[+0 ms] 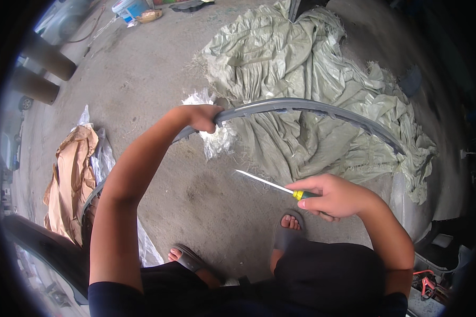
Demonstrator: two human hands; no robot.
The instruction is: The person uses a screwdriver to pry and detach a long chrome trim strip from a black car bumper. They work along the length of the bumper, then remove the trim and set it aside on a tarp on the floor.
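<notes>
My left hand (202, 117) is closed around a long, curved grey trim strip (296, 103) with small clips along its inner edge. From that grip the strip arches away to the right; its other stretch passes behind my left forearm and shows again at the left. In my right hand (333, 196) is a screwdriver (272, 185) with a yellow and green handle. Its bare shaft points up and left, tip in the air, apart from the strip. Crumpled white plastic (217, 138) lies on the floor below my left hand.
A rumpled pale green woven tarp (280, 58) spreads across the far right floor. Brown paper (71, 179) and clear plastic lie at the left. Two dark pillars (47, 58) stand beyond, and a blue-and-white bucket (129, 9) sits far off. An open toolbox (431, 267) is at the lower right.
</notes>
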